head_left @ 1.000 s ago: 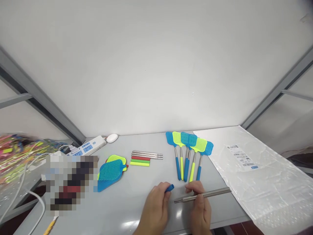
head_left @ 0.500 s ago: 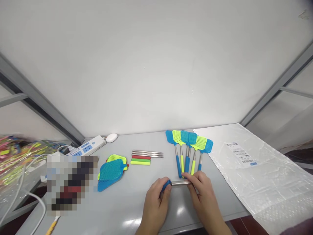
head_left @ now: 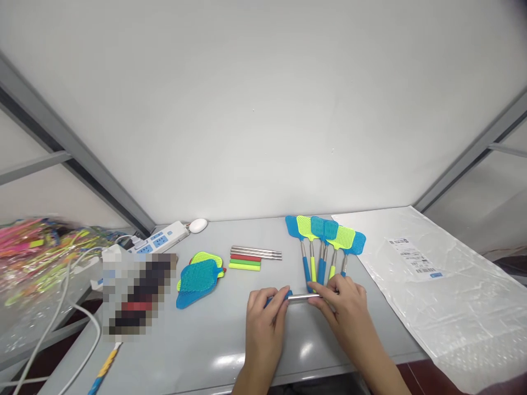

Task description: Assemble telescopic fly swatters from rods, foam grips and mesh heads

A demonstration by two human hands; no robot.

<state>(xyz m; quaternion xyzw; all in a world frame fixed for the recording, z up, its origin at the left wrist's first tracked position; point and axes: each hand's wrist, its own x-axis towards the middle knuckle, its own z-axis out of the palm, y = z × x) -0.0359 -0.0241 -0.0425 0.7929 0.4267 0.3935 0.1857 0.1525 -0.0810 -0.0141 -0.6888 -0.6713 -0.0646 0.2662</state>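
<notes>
My left hand (head_left: 265,323) is closed around a blue handle sleeve (head_left: 285,296). A silver metal rod (head_left: 300,297) runs out of the sleeve, and my right hand (head_left: 343,304) pinches its other end. Just beyond my right hand, several fly swatters (head_left: 325,236) with blue and yellow-green heads lie fanned out. Left of them are metal rods (head_left: 255,251) in a row, with a red sleeve (head_left: 246,257), a green sleeve (head_left: 244,261) and a yellow sleeve (head_left: 244,267) alongside. Farther left, loose swatter heads (head_left: 198,280) are stacked, a blue one on top.
A white plastic mailing bag (head_left: 395,291) with a label covers the table's right side. At the back left are a power strip (head_left: 164,238) and a white oval object (head_left: 198,225). White cables (head_left: 66,285) hang by bagged colourful items (head_left: 37,258) at far left.
The blue sleeve now covers more of the rod's left end and lies in line with it. My hands stay on the two ends. The whole view has shifted slightly.
</notes>
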